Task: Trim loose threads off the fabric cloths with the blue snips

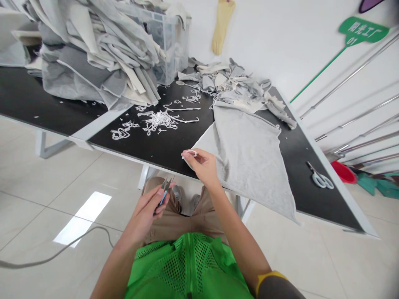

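Note:
My left hand (152, 201) is closed around a pair of small blue-handled thread snips (164, 193), their pointed blades up and slightly apart, in front of the table edge. Over the table's front edge, my right hand (202, 164) pinches a short white thread (190, 153) between thumb and fingers. Just beyond and to the right of that hand lies a light grey cloth (252, 153), spread out with its near corner hanging past the edge. Loose white thread scraps (160, 121) sit in a tangled heap on the black table (134, 143).
Grey and cream cloths (93, 54) are piled high at the left, by a clear plastic bin (170, 45). Crumpled cloth pieces (230, 81) lie at the back. Scissors (321, 177) rest near the right edge. A red dustpan (343, 171) and several poles stand along the wall.

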### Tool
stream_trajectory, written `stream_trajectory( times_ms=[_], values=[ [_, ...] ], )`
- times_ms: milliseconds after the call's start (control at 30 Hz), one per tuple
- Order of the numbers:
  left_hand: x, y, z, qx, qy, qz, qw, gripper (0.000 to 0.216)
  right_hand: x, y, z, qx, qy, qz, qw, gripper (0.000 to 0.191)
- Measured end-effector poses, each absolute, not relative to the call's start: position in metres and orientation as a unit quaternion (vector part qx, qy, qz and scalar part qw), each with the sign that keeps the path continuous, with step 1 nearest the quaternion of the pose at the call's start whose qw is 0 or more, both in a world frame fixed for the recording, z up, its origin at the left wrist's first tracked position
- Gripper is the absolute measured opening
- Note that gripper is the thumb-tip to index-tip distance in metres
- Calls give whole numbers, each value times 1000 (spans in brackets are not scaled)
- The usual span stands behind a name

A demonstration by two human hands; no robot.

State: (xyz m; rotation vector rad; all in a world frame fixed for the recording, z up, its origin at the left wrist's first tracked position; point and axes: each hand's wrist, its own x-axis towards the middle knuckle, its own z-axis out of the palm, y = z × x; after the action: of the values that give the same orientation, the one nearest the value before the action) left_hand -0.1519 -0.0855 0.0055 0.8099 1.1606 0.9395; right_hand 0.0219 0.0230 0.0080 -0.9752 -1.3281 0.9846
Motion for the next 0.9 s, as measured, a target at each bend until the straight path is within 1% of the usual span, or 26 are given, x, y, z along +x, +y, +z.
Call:
stream_trajectory(
  times_ms=[100,267,367,667,800,900],
  values=[
    [-153,-72,16,453,551,398,577,53,25,23,7,-392,-551,440,591,14],
    [-154,-48,36,646,578,364,341,46,29,22,6,-355,-562,427,613,9],
    [-151,-35,46,718,566,324,246,45,32,24,5,-353,-552,428,622,8],
    [-142,-10,63,804,514,267,133,40,37,27,11,-335,-448,531,636,15],
    [-135,-3,67,817,505,265,90,37,37,28,12,-352,-427,545,630,20],
    [-132,2,69,821,493,276,81,34,37,28,11,-355,-420,545,633,22]
  ],
)
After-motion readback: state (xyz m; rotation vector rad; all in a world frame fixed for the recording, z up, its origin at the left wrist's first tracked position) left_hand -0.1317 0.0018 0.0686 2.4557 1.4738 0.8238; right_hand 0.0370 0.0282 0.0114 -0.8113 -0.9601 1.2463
